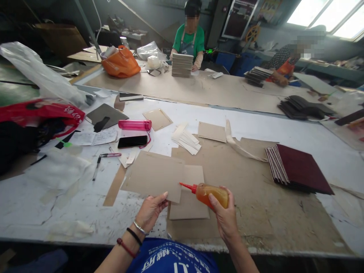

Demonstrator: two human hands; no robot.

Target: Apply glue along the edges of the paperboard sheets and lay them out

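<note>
My left hand [154, 209] pinches the near edge of a beige board [155, 172], thumb on top and fingers underneath. Part of this board overlaps a second beige board [196, 210] lying on a brown sheet. In my right hand [226, 216] is a squeeze bottle [212, 194] of amber liquid with a red nozzle, tilted so the tip points left. The nozzle tip is over the right part of the held board; whether it touches is unclear. Just beyond the boards lie several cream strips [186, 138].
At right is a stack of dark maroon covers [304, 168]. A phone [132, 141], a pink bottle [134, 124] and pens [98, 167] lie at left. Across the table a person in green stands behind a stack of boards [182, 65]; another person works at far right.
</note>
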